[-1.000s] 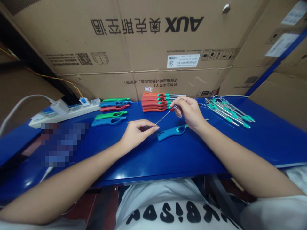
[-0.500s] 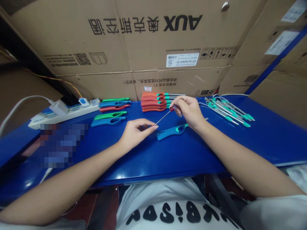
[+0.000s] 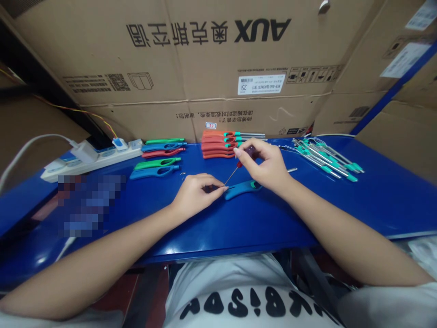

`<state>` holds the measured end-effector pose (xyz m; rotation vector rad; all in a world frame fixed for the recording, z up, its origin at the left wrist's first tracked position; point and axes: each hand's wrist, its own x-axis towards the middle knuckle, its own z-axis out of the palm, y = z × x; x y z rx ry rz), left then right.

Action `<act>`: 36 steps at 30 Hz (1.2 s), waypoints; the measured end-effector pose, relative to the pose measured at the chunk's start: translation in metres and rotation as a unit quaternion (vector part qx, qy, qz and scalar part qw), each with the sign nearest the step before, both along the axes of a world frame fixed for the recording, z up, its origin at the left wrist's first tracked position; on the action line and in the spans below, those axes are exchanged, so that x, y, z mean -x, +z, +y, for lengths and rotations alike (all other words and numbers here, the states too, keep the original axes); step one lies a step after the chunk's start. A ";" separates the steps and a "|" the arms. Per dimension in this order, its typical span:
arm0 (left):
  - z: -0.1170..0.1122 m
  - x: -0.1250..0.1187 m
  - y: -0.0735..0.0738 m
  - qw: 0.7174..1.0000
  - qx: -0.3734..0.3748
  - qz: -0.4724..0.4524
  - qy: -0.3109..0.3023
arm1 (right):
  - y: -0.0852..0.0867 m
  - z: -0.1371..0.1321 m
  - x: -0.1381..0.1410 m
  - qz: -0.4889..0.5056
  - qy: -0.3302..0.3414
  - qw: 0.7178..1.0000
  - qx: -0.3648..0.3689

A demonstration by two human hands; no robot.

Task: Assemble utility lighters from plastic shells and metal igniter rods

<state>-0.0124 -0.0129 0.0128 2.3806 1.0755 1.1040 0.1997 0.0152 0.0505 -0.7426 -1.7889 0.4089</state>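
Note:
My right hand is closed round the red handle of a small screwdriver, whose thin shaft slants down to the left. Its tip meets the pinched fingertips of my left hand, which hold something too small to make out. Just right of those fingertips a blue lighter body with a teal trigger lies flat on the blue table, partly under my right hand.
Behind my hands lie a stack of orange lighter bodies, green, blue and red ones to the left, and several metal rods with teal ends to the right. A white power strip sits far left. Cardboard boxes wall the back.
My right hand has moved left and down with the screwdriver, which now stands steeper. My left hand has shifted slightly down toward the blue lighter body, fingers still pinched.

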 end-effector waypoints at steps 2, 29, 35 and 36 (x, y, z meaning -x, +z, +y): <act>0.001 0.000 -0.001 1.000 0.020 -0.009 0.002 | -0.002 -0.002 0.001 -0.012 -0.008 0.999 -0.038; 0.002 -0.003 -0.011 0.993 0.046 0.083 -0.070 | -0.008 -0.008 0.004 -0.098 0.063 0.989 -0.089; 0.002 -0.003 -0.010 0.992 0.047 0.090 -0.077 | -0.011 -0.008 0.006 -0.094 0.076 0.988 -0.101; 0.002 -0.003 -0.009 0.992 0.047 0.091 -0.079 | -0.012 -0.008 0.006 -0.099 0.076 0.987 -0.101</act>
